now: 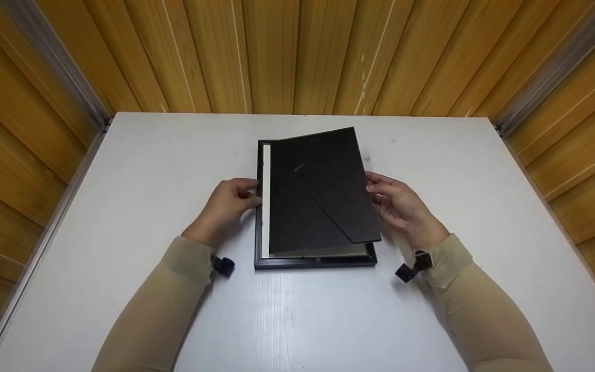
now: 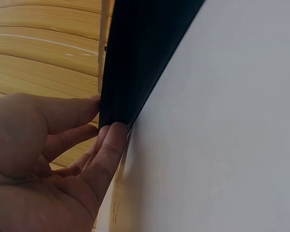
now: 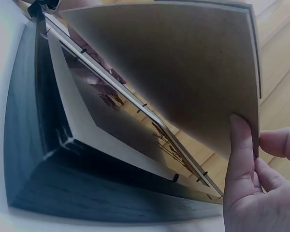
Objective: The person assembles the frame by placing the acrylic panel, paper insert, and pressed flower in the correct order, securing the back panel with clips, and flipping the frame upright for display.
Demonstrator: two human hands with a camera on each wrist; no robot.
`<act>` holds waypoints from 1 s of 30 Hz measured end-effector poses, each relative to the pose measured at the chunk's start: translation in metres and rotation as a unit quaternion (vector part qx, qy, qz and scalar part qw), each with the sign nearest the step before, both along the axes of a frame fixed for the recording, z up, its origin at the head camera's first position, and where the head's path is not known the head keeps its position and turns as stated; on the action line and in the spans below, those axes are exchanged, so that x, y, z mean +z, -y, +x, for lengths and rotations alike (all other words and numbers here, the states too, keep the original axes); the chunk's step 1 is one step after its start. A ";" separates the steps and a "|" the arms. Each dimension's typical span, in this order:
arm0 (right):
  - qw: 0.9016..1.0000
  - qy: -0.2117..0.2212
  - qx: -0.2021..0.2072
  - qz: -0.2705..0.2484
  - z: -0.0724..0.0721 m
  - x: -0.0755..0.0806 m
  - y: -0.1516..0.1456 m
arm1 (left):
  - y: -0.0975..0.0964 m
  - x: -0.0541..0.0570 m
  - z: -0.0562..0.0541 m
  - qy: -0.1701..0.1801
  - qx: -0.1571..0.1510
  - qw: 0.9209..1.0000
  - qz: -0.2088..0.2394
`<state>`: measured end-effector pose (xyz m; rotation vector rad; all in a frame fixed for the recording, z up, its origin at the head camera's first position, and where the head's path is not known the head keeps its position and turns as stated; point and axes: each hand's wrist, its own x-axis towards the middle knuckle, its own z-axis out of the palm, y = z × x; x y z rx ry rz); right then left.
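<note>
A black picture frame lies on the white table. A black backing board with a diagonal easel-leg line sits askew over it, its right side raised. My right hand pinches the board's right edge; the right wrist view shows the thumb on the brown inner face and fingers on the other side. My left hand holds the frame's left side, with fingertips against the outer side wall in the left wrist view. A white strip shows along the frame's left inside. Beneath the raised board, a pale mat border surrounds a reflective surface.
The white tabletop extends around the frame. Wooden slat walls enclose it at the back and sides. Small dark tabs stand along the frame's inner edge. A black camera mount is strapped to each wrist.
</note>
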<state>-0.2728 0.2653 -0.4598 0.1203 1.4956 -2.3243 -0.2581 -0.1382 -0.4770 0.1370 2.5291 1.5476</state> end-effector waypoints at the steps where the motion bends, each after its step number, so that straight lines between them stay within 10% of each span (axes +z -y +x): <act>1: 1.000 -0.001 0.004 0.004 0.000 0.000 0.000 | -0.001 0.000 0.000 -0.001 0.000 1.000 0.000; 16: 0.989 -0.056 0.013 0.139 0.000 0.000 -0.005 | -0.010 0.003 -0.009 -0.003 -0.017 1.000 -0.006; 30: 0.906 -0.187 0.098 0.367 -0.003 -0.007 -0.014 | -0.004 0.004 -0.007 -0.002 -0.012 1.000 -0.012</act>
